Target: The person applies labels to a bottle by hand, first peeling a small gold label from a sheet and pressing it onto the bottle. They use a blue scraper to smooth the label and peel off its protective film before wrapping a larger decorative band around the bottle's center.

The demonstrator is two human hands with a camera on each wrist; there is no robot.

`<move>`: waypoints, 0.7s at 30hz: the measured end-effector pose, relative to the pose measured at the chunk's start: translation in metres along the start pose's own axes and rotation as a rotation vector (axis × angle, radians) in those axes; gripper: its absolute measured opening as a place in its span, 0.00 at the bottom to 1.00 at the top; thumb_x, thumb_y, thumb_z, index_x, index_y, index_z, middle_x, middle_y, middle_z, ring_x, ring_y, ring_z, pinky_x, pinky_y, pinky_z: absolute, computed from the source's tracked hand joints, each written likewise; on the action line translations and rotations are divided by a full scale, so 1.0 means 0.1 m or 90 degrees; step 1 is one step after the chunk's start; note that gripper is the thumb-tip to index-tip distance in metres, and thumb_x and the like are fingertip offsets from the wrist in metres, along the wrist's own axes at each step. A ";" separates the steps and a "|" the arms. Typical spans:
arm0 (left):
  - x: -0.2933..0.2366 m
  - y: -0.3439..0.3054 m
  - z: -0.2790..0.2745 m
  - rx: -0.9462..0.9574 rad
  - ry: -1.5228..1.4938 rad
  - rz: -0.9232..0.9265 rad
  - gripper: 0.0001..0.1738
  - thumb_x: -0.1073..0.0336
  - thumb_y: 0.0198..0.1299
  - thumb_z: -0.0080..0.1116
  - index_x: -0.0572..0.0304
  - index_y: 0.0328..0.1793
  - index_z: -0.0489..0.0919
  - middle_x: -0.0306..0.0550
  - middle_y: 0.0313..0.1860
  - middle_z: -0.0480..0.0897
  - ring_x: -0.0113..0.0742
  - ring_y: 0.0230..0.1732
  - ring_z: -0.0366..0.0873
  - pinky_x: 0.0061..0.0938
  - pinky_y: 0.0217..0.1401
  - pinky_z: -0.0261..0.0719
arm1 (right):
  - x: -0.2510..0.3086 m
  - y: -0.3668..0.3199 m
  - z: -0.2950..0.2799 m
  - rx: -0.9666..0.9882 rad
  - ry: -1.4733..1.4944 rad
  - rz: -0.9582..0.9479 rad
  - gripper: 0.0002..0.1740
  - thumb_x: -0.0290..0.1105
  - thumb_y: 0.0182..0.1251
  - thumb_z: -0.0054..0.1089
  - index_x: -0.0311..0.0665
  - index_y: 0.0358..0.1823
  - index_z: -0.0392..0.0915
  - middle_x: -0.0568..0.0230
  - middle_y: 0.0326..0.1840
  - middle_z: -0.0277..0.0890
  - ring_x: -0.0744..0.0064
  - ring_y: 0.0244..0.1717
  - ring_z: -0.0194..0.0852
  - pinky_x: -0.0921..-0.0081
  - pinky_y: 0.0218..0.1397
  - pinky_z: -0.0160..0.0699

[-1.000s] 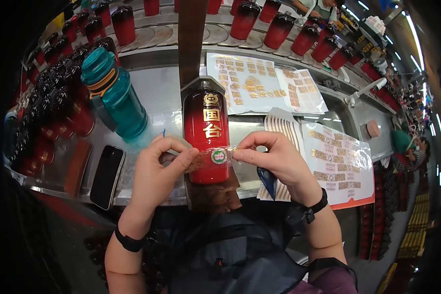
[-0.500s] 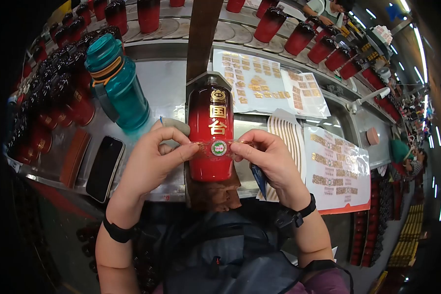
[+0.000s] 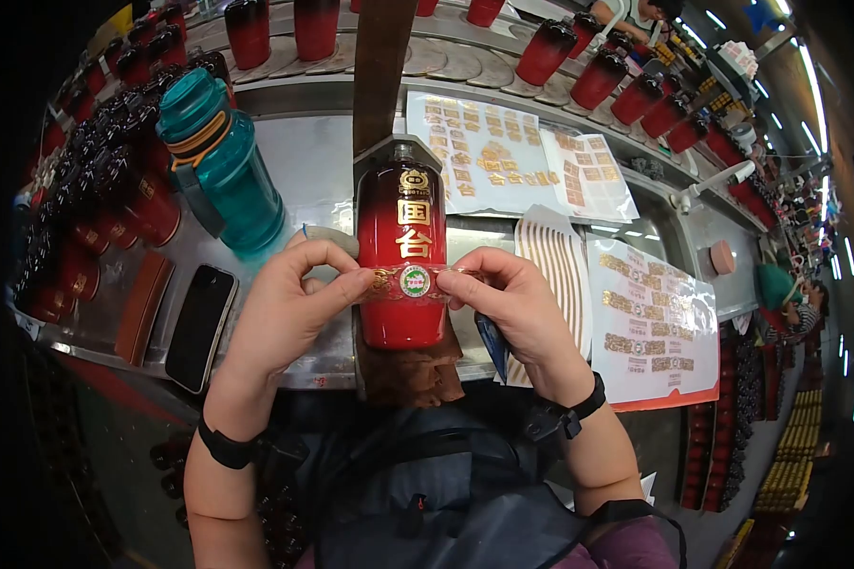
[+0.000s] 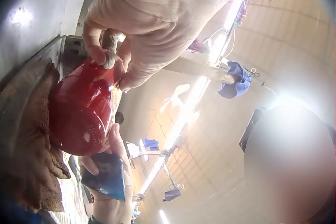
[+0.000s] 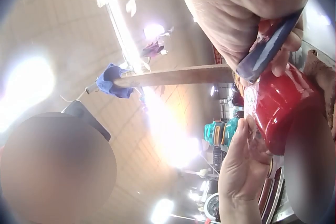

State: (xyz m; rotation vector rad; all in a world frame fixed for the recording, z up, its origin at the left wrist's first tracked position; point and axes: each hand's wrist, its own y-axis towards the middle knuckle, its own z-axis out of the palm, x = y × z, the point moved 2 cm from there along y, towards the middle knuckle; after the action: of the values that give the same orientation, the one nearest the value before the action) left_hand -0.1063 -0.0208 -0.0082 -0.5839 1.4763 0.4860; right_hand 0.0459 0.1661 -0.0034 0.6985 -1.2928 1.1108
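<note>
A glossy red bottle [image 3: 403, 327], black toward its neck and lettered in gold, lies on a brown cloth [image 3: 413, 381] in front of me. Across its lower part stretches a clear decal strip [image 3: 416, 283] with gold patterning and a round green-and-white emblem. My left hand [image 3: 289, 308] pinches the strip's left end between thumb and forefinger; a pale cover [image 4: 109, 41] sits on one of its fingers. The right end is pinched by my right hand [image 3: 531, 313]. Tucked in that same hand is a flat dark blue scraper [image 5: 270, 45], its blade hanging below the fingers.
At left stand a teal water bottle [image 3: 223, 171], a phone [image 3: 202, 327] and a brown case [image 3: 145, 308], beside many red-black bottles [image 3: 142, 194]. Decal sheets [image 3: 484, 156] lie behind and right, with a striped sheet [image 3: 550, 275]. A wooden post [image 3: 381, 76] rises behind the bottle.
Both hands have drawn the decal strip slightly up and closer against the bottle's front, now level just under the gold lettering. The head view has shifted a little.
</note>
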 end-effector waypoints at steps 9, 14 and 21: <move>0.00 0.00 0.00 -0.006 -0.001 -0.018 0.07 0.68 0.65 0.69 0.64 0.37 0.83 0.35 0.46 0.75 0.09 0.26 0.66 0.07 0.28 0.60 | -0.02 0.00 0.00 -0.012 -0.007 0.003 0.08 0.30 0.70 0.69 0.32 0.41 0.83 0.70 0.33 0.82 0.87 0.34 0.76 0.87 0.40 0.74; 0.01 0.01 0.01 -0.004 -0.014 -0.023 0.07 0.69 0.65 0.69 0.65 0.37 0.83 0.36 0.45 0.75 0.09 0.26 0.69 0.07 0.28 0.62 | -0.02 0.00 0.01 -0.020 -0.010 0.008 0.08 0.30 0.70 0.69 0.33 0.41 0.83 0.71 0.33 0.82 0.87 0.35 0.76 0.87 0.41 0.74; -0.02 0.01 0.03 -0.014 -0.029 -0.005 0.07 0.70 0.65 0.68 0.67 0.38 0.82 0.38 0.46 0.76 0.12 0.30 0.75 0.08 0.32 0.68 | -0.03 0.00 0.02 -0.030 -0.029 0.016 0.08 0.30 0.70 0.69 0.33 0.41 0.83 0.72 0.33 0.82 0.88 0.34 0.75 0.88 0.40 0.73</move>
State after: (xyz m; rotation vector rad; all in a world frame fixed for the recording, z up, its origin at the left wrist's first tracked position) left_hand -0.1042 -0.0182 -0.0064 -0.5925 1.4262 0.5072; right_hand 0.0451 0.1641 -0.0058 0.6769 -1.3651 1.0858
